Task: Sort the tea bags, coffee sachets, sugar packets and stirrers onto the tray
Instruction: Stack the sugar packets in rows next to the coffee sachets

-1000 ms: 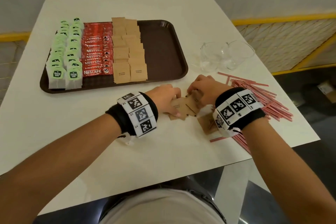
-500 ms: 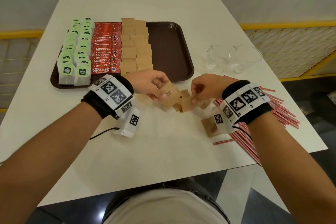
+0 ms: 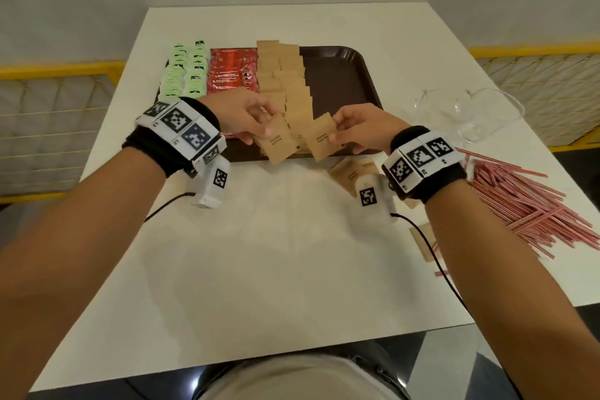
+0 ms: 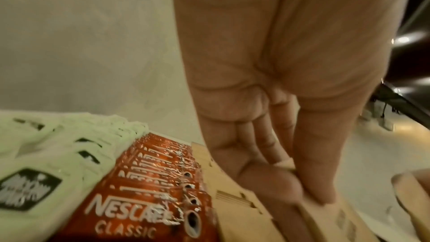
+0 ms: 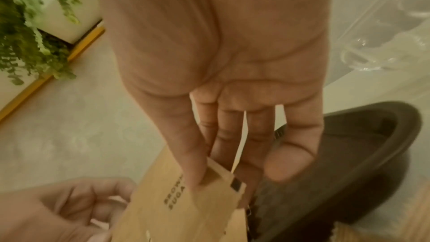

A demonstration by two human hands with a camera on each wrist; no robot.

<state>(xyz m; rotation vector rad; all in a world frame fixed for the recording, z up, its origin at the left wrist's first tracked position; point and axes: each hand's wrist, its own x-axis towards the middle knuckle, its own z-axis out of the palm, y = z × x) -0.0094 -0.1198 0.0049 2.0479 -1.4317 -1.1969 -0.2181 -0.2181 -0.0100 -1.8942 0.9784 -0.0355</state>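
Brown paper sugar packets, one pinched in my left hand, one in my right hand, above the dark brown plastic tray.

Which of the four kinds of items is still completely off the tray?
The red stirrers: all lie on the table right of the tray, not in its rows.

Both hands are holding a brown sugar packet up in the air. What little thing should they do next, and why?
Probably lay each sugar packet down at the near end of the brown rows on the tray. The left hand and right hand each pinch one just above that spot, and more packets wait on the table.
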